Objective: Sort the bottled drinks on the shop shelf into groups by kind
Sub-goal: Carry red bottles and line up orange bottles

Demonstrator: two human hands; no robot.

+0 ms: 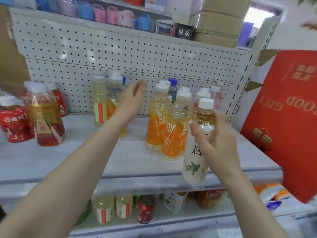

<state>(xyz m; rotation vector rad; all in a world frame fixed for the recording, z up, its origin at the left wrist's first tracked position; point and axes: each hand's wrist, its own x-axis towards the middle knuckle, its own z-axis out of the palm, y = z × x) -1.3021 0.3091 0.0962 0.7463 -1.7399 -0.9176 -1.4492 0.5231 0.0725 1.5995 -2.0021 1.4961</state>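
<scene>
- The red-label bottles [46, 117] stand together at the left end of the shelf [68, 160]. That group looks settled.
- The orange-label bottles [171, 134] form a tight cluster right of centre, several touching one another.
- The sorting is not finished. A stray orange bottle [111, 100] sits in the middle, just beside a pale yellow bottle [99, 107] and well apart from its own cluster.
- One blue-capped bottle [172, 91] stands behind the orange cluster, and a second blue-capped bottle [123, 80] is behind the middle pair, so that kind is split.
- The pink bottles [216, 95] stand at the back right. They are blurred, so their kind is probably its own, but I cannot be sure.
- The right hand [217, 140] grips a white-label bottle [194, 162] round its upper body. The bottle is tilted and off the shelf, its base hanging in front of the front edge.
- The left hand [132, 100] is open with its fingers extended and holds nothing. It is in front of the middle bottles.
- By my judgement the task is roughly half done. What remains is to place the held bottle, gather the strays, and join the blue-capped pair.
</scene>
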